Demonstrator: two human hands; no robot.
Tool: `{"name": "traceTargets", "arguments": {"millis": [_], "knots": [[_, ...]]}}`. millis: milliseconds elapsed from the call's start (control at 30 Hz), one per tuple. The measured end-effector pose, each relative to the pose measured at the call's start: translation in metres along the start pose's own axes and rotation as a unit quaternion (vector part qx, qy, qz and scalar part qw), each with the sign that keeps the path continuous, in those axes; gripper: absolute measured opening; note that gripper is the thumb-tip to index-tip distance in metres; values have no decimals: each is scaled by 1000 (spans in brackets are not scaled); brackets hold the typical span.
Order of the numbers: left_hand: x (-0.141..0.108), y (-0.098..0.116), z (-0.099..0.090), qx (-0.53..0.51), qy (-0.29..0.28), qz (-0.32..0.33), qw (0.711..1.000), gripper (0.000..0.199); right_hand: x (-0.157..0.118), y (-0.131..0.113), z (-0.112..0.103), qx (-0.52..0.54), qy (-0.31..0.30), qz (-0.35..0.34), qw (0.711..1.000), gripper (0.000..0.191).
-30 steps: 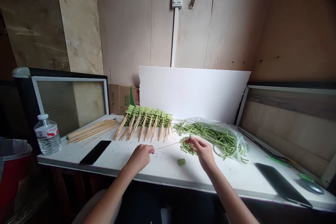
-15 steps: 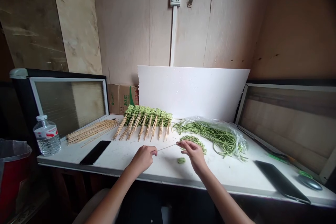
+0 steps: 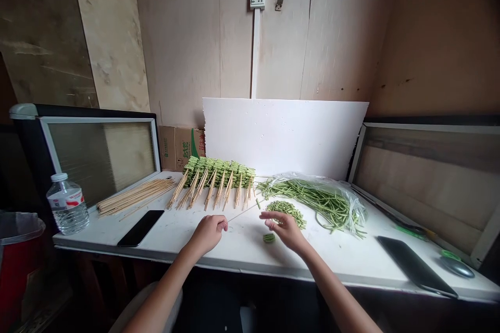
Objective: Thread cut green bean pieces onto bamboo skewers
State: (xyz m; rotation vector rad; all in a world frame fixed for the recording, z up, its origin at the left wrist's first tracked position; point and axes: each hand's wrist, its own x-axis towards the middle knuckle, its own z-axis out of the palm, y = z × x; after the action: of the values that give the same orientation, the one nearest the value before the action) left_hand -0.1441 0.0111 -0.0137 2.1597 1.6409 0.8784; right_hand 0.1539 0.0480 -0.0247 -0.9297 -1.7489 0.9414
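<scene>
My left hand (image 3: 210, 233) is closed on the near end of a thin wooden skewer (image 3: 242, 212), which slants up to the right. A short green bean piece (image 3: 258, 203) sits at the skewer's far tip. Fingers apart and holding nothing, my right hand (image 3: 284, 229) hovers just right of the skewer. Beside it on the white table lies a small cluster of bean pieces (image 3: 269, 238). Behind that hand is a pile of cut bean pieces (image 3: 287, 210). Filled skewers of green pieces (image 3: 219, 170) are stacked at the back, their bare sticks pointing forward.
Loose skewers (image 3: 135, 196), a black phone (image 3: 141, 228) and a water bottle (image 3: 68, 204) occupy the left. Long beans in a plastic bag (image 3: 324, 200) lie right of centre. A dark tablet-like slab (image 3: 414, 265) and a mouse (image 3: 457, 266) are far right.
My right hand has let go at the skewer's tip and opened, and a bean piece now shows on that tip. The skewer tilts up more. The view has shifted slightly.
</scene>
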Motion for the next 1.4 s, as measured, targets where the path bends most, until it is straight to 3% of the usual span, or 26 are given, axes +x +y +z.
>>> {"name": "traceTargets", "arguments": {"millis": [100, 167, 300, 467, 600, 733, 833, 967, 1133, 1400], "knots": [[2, -7, -2, 13, 6, -7, 1000, 32, -1, 15, -8, -196, -3, -52, 979, 17], [2, -9, -2, 13, 7, -7, 1000, 31, -1, 22, -10, -264, -25, -69, 962, 10], [2, -7, -1, -1, 10, -3, 1000, 31, -1, 26, -6, -317, -27, -60, 946, 17], [1, -6, 0, -12, 9, 3, 1000, 30, -3, 28, -1, -310, -23, -63, 948, 20], [3, -12, 4, -16, 10, 16, 1000, 29, 0, 25, -3, -222, 34, -69, 972, 14], [4, -16, 7, -38, -1, 22, 999, 32, 8, 17, -9, 30, 114, 5, 993, 36], [4, -13, 9, -53, -5, 29, 998, 31, 13, 13, -16, 228, 141, 47, 962, 42], [4, -11, 12, -45, 1, 36, 998, 31, 13, 11, -22, 365, 134, 70, 918, 32], [5, -16, 16, -30, 18, 25, 999, 31, 13, 14, -21, 410, 125, 103, 898, 32], [7, -17, 15, -22, 35, 28, 999, 31, 11, 7, -17, 390, 123, 117, 905, 31]]}}
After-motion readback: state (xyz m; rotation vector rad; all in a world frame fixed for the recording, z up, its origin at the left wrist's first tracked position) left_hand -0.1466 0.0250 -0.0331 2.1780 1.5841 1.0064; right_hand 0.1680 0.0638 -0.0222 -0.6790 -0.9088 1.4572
